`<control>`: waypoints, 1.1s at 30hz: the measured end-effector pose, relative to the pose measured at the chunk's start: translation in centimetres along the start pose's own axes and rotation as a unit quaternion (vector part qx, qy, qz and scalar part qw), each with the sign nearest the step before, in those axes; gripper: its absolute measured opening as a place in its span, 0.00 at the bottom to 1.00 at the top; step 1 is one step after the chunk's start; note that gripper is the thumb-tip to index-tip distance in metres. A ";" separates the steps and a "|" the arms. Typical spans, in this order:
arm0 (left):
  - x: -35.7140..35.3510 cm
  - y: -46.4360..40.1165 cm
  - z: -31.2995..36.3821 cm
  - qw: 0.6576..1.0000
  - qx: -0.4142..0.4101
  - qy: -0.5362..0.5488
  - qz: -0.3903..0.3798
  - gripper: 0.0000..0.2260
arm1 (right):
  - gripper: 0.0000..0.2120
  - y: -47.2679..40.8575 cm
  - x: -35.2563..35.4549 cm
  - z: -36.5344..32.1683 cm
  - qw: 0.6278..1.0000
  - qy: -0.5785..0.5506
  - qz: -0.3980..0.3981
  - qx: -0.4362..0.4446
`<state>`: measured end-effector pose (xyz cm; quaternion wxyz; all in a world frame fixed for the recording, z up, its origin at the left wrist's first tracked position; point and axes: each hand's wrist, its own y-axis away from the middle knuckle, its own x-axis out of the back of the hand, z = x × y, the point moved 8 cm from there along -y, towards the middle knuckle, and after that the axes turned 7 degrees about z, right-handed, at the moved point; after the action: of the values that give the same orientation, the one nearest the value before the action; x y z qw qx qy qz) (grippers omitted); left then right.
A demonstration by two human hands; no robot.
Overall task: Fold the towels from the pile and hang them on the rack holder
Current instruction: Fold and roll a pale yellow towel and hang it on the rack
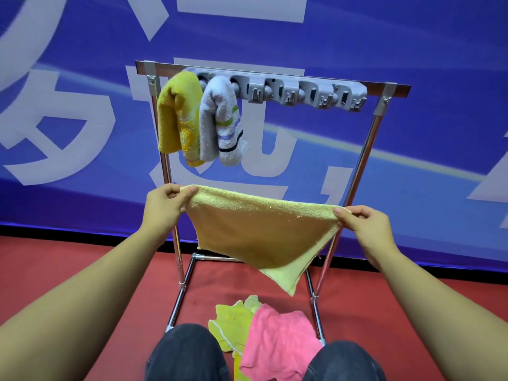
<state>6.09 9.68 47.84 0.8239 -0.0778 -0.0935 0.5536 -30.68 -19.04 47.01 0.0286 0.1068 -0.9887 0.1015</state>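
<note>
A pale yellow towel (261,232) hangs spread in the air in front of the rack. My left hand (165,204) pinches its upper left corner and my right hand (368,229) pinches its upper right corner; a lower corner droops to a point. Behind it stands the metal rack (365,158) with a grey clip holder (310,92) along its top bar. A folded mustard-yellow towel (178,116) and a folded grey striped towel (220,119) hang at the holder's left end. On the floor lies the pile: a pink towel (277,342) over a yellow-green one (231,323).
The floor (82,268) is red. A blue banner wall (412,37) with large white characters rises right behind the rack. My knees in dark trousers (187,353) are at the bottom edge, either side of the pile. The holder's clips to the right of the grey towel hold nothing.
</note>
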 end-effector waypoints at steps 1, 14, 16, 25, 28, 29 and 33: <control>0.2 -0.1 0.0 1.000 0.003 0.015 0.007 0.11 | 0.09 0.0 -0.1 0.0 1.000 -0.012 -0.009 -0.002; -1.4 0.2 -4.8 0.998 0.047 0.028 0.036 0.04 | 0.06 0.4 -1.7 4.7 0.993 -0.076 0.059 -0.071; -2.4 0.6 -6.9 0.995 0.076 0.029 0.053 0.08 | 0.08 0.7 -2.7 6.8 0.987 -0.103 0.065 -0.104; -7.1 3.3 -16.8 0.972 0.188 0.063 0.126 0.05 | 0.01 1.2 -6.6 15.1 0.983 -0.011 0.117 -0.138; -8.4 4.2 -19.9 0.966 0.218 0.055 0.127 0.04 | 0.03 1.1 -7.7 18.2 0.980 -0.010 0.108 -0.170; -8.9 4.5 -20.6 0.966 0.223 0.050 0.123 0.03 | 0.04 1.3 -8.1 19.1 0.978 -0.011 0.099 -0.183; -10.9 6.1 -21.4 0.967 0.232 0.047 0.096 0.04 | 0.06 2.4 -8.9 21.7 0.976 0.000 0.049 -0.210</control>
<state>1.78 1.32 24.92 0.7659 0.0807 0.0838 0.6324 -23.32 -19.37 24.63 0.0458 0.0494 -0.9919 -0.1075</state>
